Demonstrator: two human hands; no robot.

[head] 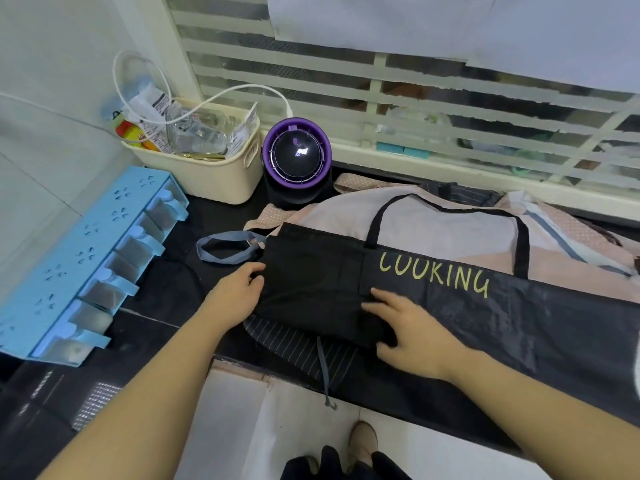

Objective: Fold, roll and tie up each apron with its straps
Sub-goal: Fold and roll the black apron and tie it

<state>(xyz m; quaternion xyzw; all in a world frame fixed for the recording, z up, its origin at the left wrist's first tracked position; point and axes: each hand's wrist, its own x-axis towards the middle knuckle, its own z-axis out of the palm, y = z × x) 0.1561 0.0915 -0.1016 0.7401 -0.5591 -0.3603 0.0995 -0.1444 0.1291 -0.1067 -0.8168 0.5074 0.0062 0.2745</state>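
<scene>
The left hand (239, 294) pinched the folded end of the black apron (311, 268); the right hand (412, 330) pressed it flat, fingers spread. Folding seemed underway, with tight, even rolling probably next.

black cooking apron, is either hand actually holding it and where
The left hand pinches the black apron at its folded left edge. The right hand lies flat on the fold, fingers straight, pressing rather than gripping.
</scene>
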